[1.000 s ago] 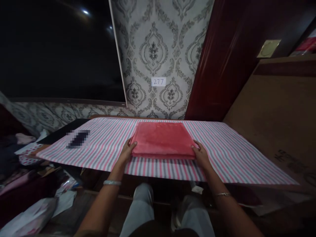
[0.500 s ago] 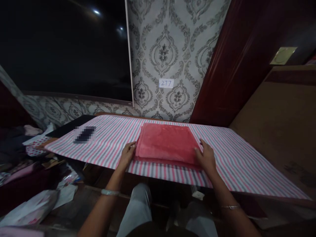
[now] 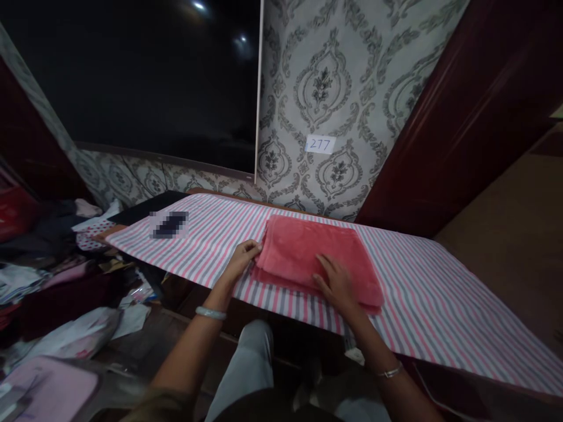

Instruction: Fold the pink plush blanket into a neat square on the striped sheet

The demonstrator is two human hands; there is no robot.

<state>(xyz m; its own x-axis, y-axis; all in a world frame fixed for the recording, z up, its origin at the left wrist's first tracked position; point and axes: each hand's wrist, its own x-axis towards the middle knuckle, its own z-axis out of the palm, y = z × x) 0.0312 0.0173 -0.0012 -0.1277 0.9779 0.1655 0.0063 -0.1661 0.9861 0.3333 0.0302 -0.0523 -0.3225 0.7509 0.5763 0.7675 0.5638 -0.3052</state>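
Note:
A folded coral-pink plush towel (image 3: 294, 240) lies in layers on a striped cloth. My left hand (image 3: 243, 255) is at its left edge, thumb and fingers pinched together on the border. My right hand (image 3: 336, 284) rests on top of the towel near the front, fingers spread and slightly blurred, holding nothing.
A pink, grey and white striped cloth (image 3: 440, 281) covers the table. A pixelated dark object (image 3: 170, 225) lies on its left part. Behind hang a large black screen (image 3: 153, 76) and a paper marked 277 (image 3: 320, 144). Piled clothes and bags (image 3: 74, 334) are at the lower left.
My right hand has left the towel's right edge and moved left onto its top. My left hand has closed on the left edge. The view has turned slightly left.

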